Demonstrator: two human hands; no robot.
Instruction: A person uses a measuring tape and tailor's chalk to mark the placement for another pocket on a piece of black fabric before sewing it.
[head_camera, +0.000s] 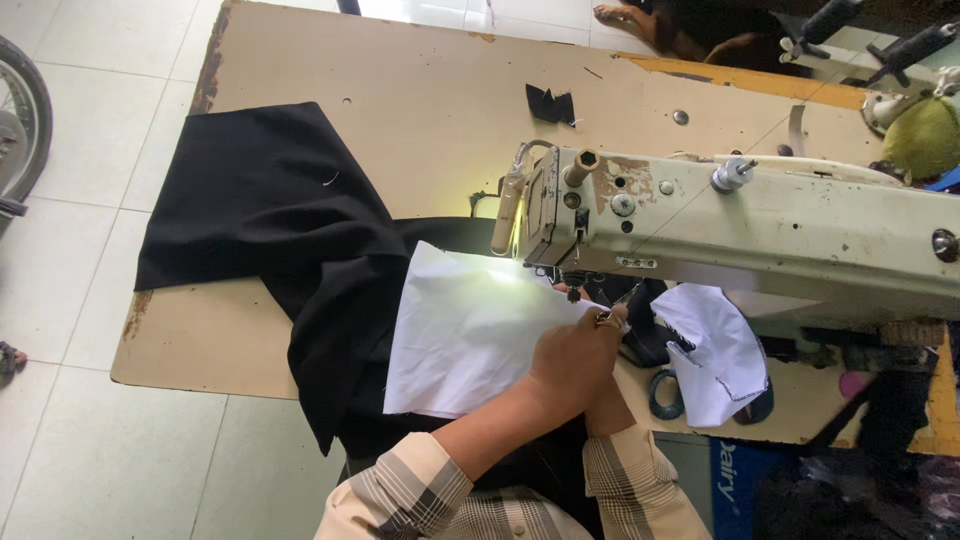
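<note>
Both hands (585, 345) press flat on white fabric (465, 335) at the sewing machine (740, 225) needle; seam barely begun, black cloth (270, 200) piled toward counter's (420, 90) left edge.

A white fabric piece (465, 335) is spread flat over black cloth (270, 205), which is draped across the tabletop (420, 90), its right edge lit under the sewing machine's needle.

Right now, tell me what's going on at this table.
A person in a plaid shirt sits at an old cream sewing machine. The left hand presses a white fabric piece lying over black cloth, close to the lit needle area. The right hand is hidden behind the left. Another white piece lies under the machine's arm.
</note>
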